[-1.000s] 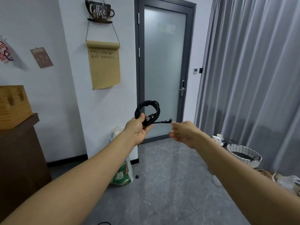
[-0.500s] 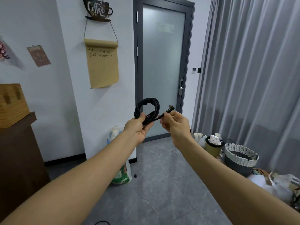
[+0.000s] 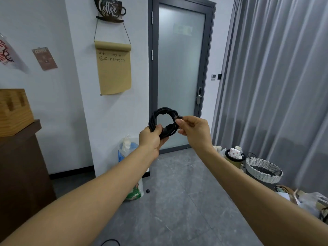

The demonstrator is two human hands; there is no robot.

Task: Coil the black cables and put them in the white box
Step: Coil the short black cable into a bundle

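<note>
Black cable [image 3: 162, 119], coiled into a ring, held up mid-air before the frosted door [image 3: 179, 75]: left hand [image 3: 152, 137] clamped around the coil's lower side, right hand [image 3: 192, 129] pinching the plug end at its upper right, white woven basket [image 3: 263, 169] on the floor, lower right.

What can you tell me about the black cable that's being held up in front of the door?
The black cable is wound into a small round coil of several loops, held upright in the air before the frosted glass door. Its surface looks matte, perhaps braided. The left hand grips the lower part of the coil, thumb over the strands. The right hand pinches the plug end at the coil's upper right. Nothing else touches it.
</note>
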